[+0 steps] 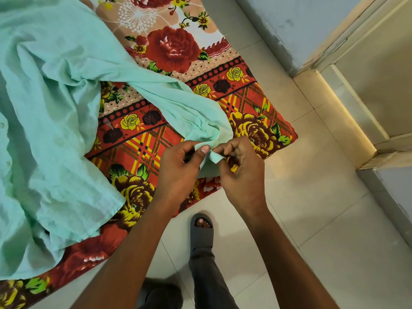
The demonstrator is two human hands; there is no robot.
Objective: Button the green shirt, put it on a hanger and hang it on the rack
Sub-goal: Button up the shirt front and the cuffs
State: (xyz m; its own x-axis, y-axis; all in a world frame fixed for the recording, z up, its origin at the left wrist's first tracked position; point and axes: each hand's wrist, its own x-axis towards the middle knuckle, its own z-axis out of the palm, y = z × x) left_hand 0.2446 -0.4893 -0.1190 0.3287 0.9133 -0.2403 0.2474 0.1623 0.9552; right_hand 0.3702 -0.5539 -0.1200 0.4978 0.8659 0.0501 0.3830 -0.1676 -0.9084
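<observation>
Here, seen from above by a head-worn camera:
Surface: a bed [256, 121] under a floral sheet [174, 50] printed with red roses, yellow roses and a red and yellow plaid border; its corner points toward the lower right.
Room: pale glossy floor tiles [323, 219] run beside the bed; a grey-blue wall [278, 23] and a cream door frame [347, 121] stand at the upper right.
Shirt: the green shirt [51, 108] lies rumpled over the left half of the bed, one strip of it drawn out across the sheet to the hands near the bed's corner.
Left hand: the left hand [178, 172] pinches the shirt's edge between thumb and curled fingers, the thumbnail facing up.
Right hand: the right hand [243, 172] pinches the same edge just beside the left, fingers curled, a small fold of cloth sticking out between the two hands.
Button: cannot be made out in the cloth between the fingers.
Person: standing at the bed's edge, one foot in a grey sandal [201, 228] on the tiles, with a dark trouser leg [207, 279] below it.
Containers: none can be told.
</observation>
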